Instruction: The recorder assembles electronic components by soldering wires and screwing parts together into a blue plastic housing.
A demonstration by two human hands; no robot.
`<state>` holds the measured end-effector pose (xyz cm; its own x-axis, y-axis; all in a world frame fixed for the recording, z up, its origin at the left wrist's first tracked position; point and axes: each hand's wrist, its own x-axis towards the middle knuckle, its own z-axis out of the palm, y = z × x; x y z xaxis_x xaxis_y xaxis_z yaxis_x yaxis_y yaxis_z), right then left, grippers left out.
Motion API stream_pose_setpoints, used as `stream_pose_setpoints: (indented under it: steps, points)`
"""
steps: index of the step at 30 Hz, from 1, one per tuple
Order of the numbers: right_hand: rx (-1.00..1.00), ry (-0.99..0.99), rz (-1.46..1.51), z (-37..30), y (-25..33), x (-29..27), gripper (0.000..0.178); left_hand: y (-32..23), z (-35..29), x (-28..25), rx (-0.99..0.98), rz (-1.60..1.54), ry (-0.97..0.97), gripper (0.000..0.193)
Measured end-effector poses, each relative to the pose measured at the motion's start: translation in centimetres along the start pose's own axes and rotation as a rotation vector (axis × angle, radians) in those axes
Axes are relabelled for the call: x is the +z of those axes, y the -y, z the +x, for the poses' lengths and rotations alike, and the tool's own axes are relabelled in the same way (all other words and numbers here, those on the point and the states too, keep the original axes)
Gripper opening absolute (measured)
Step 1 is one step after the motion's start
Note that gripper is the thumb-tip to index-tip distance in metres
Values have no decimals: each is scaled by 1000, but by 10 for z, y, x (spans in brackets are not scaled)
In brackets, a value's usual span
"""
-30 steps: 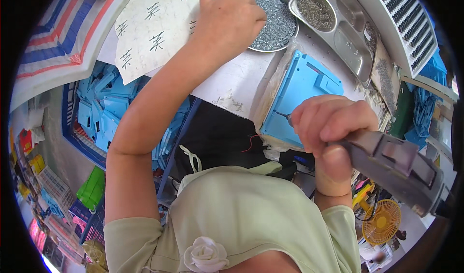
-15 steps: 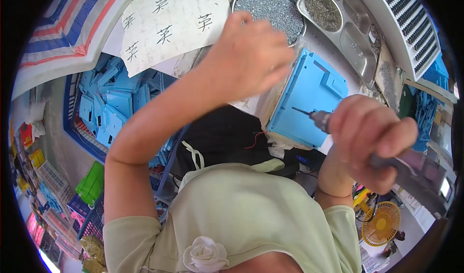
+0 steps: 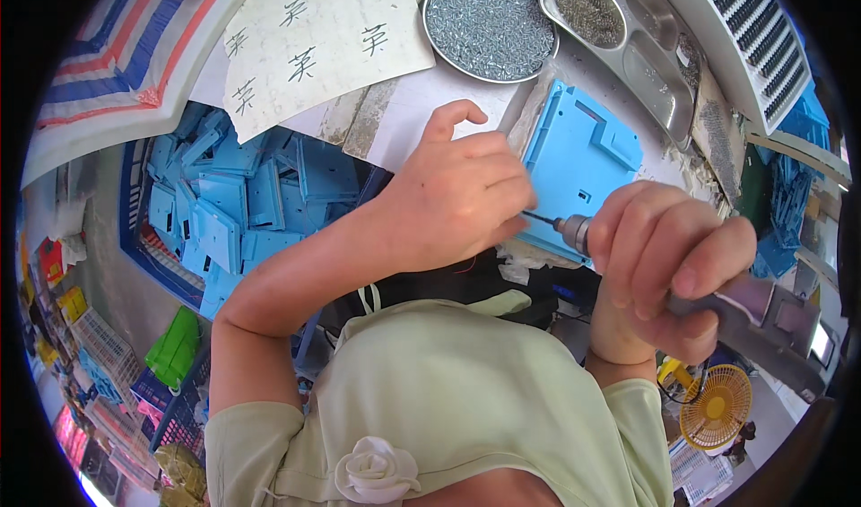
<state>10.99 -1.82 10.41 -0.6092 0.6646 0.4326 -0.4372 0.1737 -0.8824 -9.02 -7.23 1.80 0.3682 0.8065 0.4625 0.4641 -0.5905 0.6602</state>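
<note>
My right hand [image 3: 668, 260] grips a dark electric screwdriver [image 3: 767, 323], its thin bit pointing left over a flat blue plastic panel [image 3: 565, 148]. Close by the bit's tip is my left hand [image 3: 462, 188], with the index finger raised and bent and the other fingers curled together. Whatever those fingers pinch, if anything, is hidden. The panel lies on the worktop, and the screwdriver's bit is above its near edge. Just beyond it stands a round metal dish [image 3: 491, 81] full of small silvery screws.
A compartmented steel tray [image 3: 659, 81] with small metal parts sits at the back right, beside a white rack [image 3: 744, 22] of black pieces. Handwritten paper [image 3: 332, 36] covers the worktop's far left. Below the left edge, a blue crate [image 3: 143, 260] holds several blue panels.
My left hand has come back from the screw dish, toward me, to the screwdriver's tip. The screwdriver has shifted slightly left, with my right hand still around it.
</note>
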Motion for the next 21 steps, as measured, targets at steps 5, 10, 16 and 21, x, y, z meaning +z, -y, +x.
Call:
stream_pose_setpoints:
  steps: [5, 10, 16, 21]
  points:
    - [-4, -30, 63, -25, -17, 12, 26, 16, -1, -13, -14, -107, 12, 58]
    - [-2, 37, -19, -27, -24, 21, 22, 20, -4, 3, -30, -100, -63, 57]
    - [-12, 121, -124, -27, -35, 19, 23, 26, -7, 5, -100, -57, -108, 48]
    - [-133, -31, -97, -2, 4, -31, 23, 18, 1, 19, -64, -89, -125, 38]
